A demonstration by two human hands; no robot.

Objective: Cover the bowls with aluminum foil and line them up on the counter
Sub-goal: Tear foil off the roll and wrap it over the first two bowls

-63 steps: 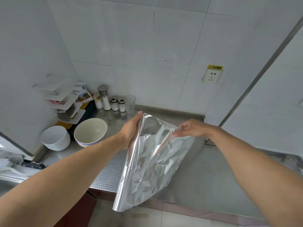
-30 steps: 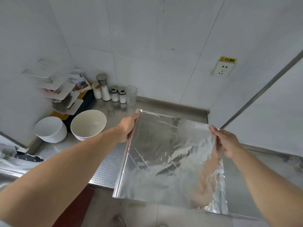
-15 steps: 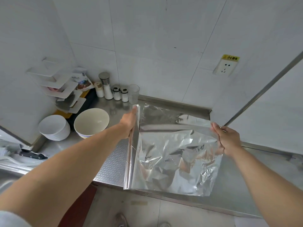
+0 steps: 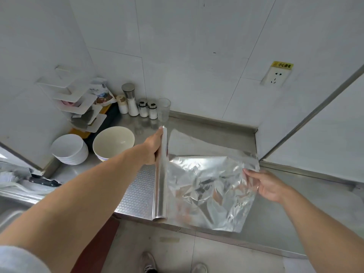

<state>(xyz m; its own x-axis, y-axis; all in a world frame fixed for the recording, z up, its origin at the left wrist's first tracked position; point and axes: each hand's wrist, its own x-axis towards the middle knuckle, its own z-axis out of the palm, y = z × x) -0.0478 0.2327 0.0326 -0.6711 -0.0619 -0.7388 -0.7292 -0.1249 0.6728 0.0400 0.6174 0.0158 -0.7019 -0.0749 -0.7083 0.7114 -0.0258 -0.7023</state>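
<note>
Left hand (image 4: 152, 147) grips the aluminum foil roll (image 4: 162, 174), fingers curled round it, above the steel counter (image 4: 275, 203). Right hand (image 4: 266, 185) pinches the far edge of the unrolled foil sheet (image 4: 206, 190), which hangs crumpled over the counter's front edge. Cream bowl (image 4: 113, 141) and stacked white bowls (image 4: 69, 148) stand uncovered left of the roll, near the seasoning shakers (image 4: 147, 110).

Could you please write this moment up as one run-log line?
left hand: grips foil roll | right hand: holds foil sheet edge | bowls: uncovered
</note>
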